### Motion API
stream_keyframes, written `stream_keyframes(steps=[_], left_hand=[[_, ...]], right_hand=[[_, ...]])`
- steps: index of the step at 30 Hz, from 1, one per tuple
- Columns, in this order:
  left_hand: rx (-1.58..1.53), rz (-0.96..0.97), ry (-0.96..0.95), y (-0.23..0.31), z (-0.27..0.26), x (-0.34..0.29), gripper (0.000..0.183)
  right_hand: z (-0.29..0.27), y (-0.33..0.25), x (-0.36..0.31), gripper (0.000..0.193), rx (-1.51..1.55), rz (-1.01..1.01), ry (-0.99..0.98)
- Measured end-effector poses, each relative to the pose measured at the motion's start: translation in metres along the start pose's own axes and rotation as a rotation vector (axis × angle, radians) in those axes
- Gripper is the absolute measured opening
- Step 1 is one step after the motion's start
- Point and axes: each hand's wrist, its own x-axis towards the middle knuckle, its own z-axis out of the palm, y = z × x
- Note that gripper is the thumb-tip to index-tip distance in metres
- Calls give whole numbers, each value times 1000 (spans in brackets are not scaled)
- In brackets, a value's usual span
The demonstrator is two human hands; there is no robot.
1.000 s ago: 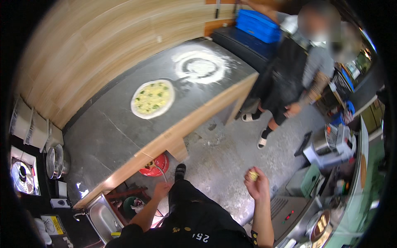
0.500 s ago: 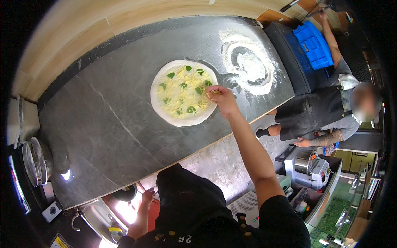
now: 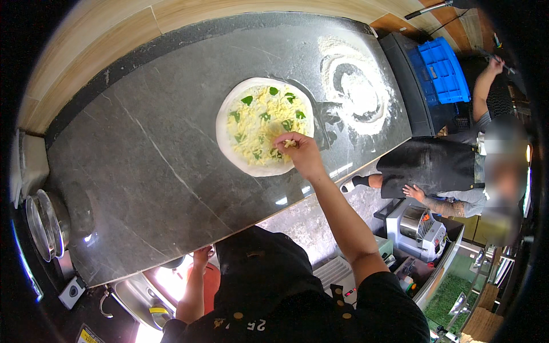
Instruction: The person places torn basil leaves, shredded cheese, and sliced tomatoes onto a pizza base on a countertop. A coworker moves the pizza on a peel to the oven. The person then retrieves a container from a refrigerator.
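Observation:
A round of pizza dough (image 3: 229,143) lies flat on the grey stone counter, its pale rim bare around shredded yellow cheese and several green basil leaves (image 3: 246,100). Over the lower right part of the dough is my right hand (image 3: 300,153), fingers pinched together on shredded cheese (image 3: 290,143), some of it showing at the fingertips. My left hand (image 3: 202,255) is low at the counter's front edge, beside my black apron. Its fingers look curled but are partly hidden, and I cannot make out whether they hold anything.
White flour (image 3: 360,94) is spread on the counter (image 3: 143,188) right of the dough. A blue crate (image 3: 443,71) sits on a dark box at the far right. A co-worker in a black apron (image 3: 423,166) stands at the right end. Clear round containers (image 3: 48,223) stand at the left.
My right hand has moved left and slightly down, from the dough's right rim to over its topping. My left hand has risen slightly toward the counter edge. The co-worker's raised arm has shifted.

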Motion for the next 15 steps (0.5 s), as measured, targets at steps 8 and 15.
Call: stream_keyframes(steps=[8,15], left_hand=[[305,-65,81,-14,-13,6,35],[313,-77,142,-1,0,-6,30]], right_hand=[[37,-10,3,17,243,-3,-93],[78,-37,36,21,-293,-343,-8]])
